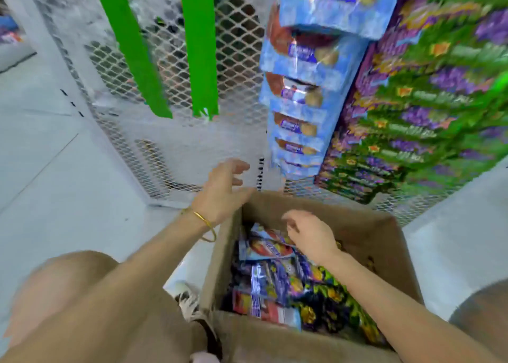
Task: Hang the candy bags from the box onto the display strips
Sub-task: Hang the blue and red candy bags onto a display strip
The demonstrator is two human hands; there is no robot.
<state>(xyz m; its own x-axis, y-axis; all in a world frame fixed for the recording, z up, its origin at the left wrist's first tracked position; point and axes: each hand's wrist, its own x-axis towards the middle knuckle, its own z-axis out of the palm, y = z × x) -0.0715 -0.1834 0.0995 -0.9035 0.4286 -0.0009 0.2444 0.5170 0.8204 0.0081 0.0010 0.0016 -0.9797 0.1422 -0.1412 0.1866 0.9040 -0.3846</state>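
Observation:
A cardboard box (365, 233) stands on the floor below me, holding several candy bags (275, 277) in blue, purple and green wrappers. My right hand (309, 234) reaches into the box with its fingers curled down over a light blue bag (261, 248); whether it grips the bag is unclear. My left hand (224, 190) hovers at the box's far left corner, fingers loosely spread, holding nothing. Two empty green display strips (200, 49) hang on the white mesh panel. A column of blue bags (299, 95) and a column of purple-green bags (406, 120) hang to their right.
The white mesh panel (170, 148) stands close behind the box. Pale floor tiles (55, 170) spread to the left. My knees and a shoe (189, 299) sit beside the box's near left side. The picture is blurred by motion.

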